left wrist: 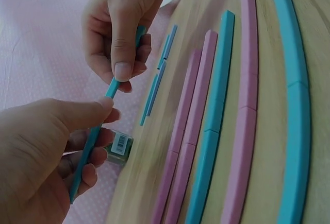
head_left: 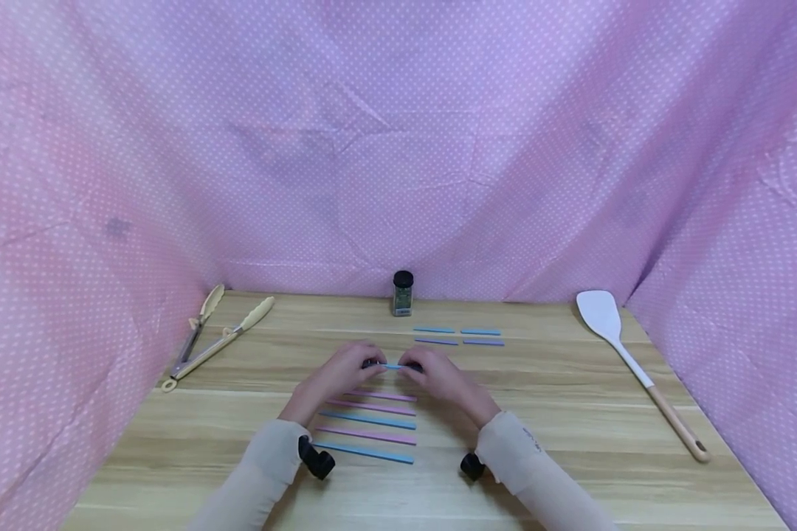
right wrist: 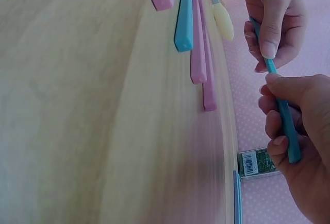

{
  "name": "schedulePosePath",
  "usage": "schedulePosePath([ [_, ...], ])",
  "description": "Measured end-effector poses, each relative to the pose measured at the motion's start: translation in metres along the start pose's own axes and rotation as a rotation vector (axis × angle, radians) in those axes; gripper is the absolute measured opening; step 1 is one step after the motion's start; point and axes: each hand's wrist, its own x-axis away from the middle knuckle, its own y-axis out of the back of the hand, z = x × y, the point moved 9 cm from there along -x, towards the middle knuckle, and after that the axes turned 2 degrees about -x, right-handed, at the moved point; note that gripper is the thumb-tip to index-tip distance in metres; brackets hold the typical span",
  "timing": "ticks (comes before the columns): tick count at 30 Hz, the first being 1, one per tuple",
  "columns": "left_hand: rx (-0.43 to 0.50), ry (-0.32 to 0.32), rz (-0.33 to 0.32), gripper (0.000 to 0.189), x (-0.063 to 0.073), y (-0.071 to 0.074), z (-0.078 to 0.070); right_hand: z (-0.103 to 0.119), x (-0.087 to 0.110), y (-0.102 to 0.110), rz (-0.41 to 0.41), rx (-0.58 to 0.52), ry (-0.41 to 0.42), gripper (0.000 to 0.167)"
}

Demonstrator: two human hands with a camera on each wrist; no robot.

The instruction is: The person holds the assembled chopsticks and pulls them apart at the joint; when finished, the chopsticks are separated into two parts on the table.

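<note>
Both hands hold one thin blue stick (head_left: 392,366) above the table, thumbs on top and fingers curled beneath. My left hand (head_left: 340,375) pinches its left part, my right hand (head_left: 441,376) its right part, and the thumbs nearly meet in the middle. In the left wrist view the stick (left wrist: 85,165) runs through the left hand (left wrist: 31,152) to the right hand (left wrist: 121,33). Nearer the body lie longer sticks in a row, among them a pink stick (head_left: 365,436) and a blue stick (head_left: 361,452), with cross lines near their middles.
Short blue pieces (head_left: 481,332) and purple pieces (head_left: 483,342) lie beyond the right hand. A black-capped spice jar (head_left: 403,295) stands at the back. Tongs (head_left: 219,350) lie spread at left, a white spatula (head_left: 601,313) at right. Pink dotted cloth (head_left: 398,147) surrounds the table.
</note>
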Motion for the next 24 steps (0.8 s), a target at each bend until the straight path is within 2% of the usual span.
schedulePosePath([
  [8, -0.008, -0.032, -0.004, 0.007, -0.004, 0.002, -0.003, 0.003, 0.002, 0.006, -0.013, -0.044, -0.005, 0.007],
  [15, -0.002, -0.087, -0.057, 0.005, -0.008, 0.007, -0.004, 0.002, 0.003, 0.011, -0.039, -0.073, -0.017, 0.005],
  [24, 0.035, -0.084, -0.079, 0.005, -0.007, 0.009, -0.006, 0.005, 0.004, 0.014, -0.075, -0.055, 0.023, 0.006],
])
